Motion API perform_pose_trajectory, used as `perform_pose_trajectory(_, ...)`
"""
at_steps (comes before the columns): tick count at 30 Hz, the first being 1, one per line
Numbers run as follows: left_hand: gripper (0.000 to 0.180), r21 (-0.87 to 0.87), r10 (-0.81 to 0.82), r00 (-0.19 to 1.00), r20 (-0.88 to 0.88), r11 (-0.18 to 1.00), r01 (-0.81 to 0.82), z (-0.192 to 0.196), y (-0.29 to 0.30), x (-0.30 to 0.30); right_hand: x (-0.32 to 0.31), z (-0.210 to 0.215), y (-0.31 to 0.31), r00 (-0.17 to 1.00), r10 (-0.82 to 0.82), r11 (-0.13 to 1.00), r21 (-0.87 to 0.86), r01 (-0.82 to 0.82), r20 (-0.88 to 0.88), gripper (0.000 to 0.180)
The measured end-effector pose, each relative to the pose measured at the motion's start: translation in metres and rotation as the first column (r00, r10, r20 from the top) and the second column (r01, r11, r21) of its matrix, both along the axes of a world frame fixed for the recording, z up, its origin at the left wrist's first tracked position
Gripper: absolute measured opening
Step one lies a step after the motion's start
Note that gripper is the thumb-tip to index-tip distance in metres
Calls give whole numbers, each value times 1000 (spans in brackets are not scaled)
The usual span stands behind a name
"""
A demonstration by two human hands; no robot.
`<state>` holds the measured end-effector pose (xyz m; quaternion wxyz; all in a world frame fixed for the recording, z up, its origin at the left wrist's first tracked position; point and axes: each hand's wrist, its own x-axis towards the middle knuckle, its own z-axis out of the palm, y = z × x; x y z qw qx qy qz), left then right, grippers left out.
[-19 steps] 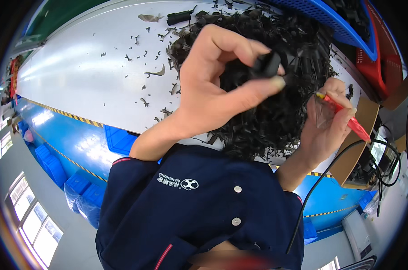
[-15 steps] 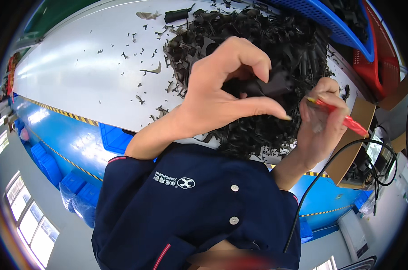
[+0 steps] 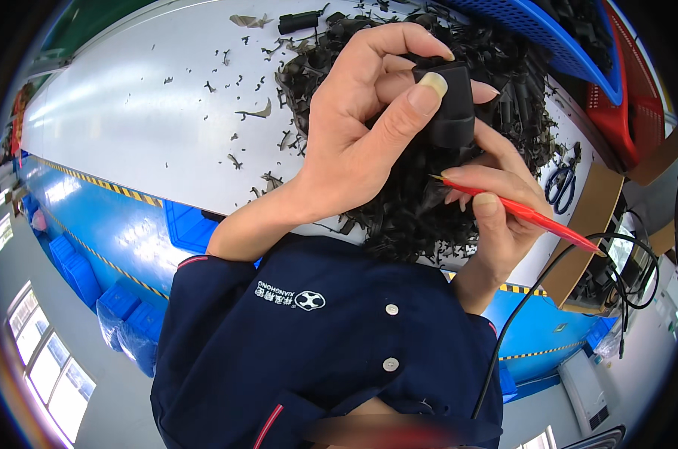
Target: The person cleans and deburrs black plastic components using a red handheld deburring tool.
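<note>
Over the dark heap, my left hand grips a black plastic part, boxy with a rounded lower end. Its thumb presses on the near face, with fingers wrapped over the top and behind. My right hand, just below and to the right, is closed around a slim red pen-shaped tool. The tool's thin pointed tip aims left, below the part and apart from it. One raised right finger comes close to the part's lower right edge; whether it touches, I cannot tell. Beneath both hands lies a heap of black plastic pieces.
Small black scraps are scattered over the white table. Blue-handled scissors lie right of the heap. A blue crate and red basket stand at the far right. A cardboard box and black cable are nearer.
My left hand has moved up and turned, and its fingers have closed on the black plastic part. My right hand has come left, swinging the red tool's tip leftward and uncovering the scissors.
</note>
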<state>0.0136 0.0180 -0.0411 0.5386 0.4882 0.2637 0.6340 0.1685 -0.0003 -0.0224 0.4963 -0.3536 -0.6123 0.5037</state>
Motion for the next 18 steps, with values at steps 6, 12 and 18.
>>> perform_pose_trajectory(6,35,-88,-69,993,-95,994,61,2,-1,-6,-1,-5,-3,986,-163,982,97,160,23,12)
perform_pose_trajectory(12,21,-149,-228,966,-126,967,208,5,-2,-13,7,-9,-1,961,-163,985,14,170,-226,14)
perform_pose_trajectory(18,16,-18,-138,989,-51,990,137,4,-2,-9,3,-13,4,927,-259,964,-8,267,-269,10)
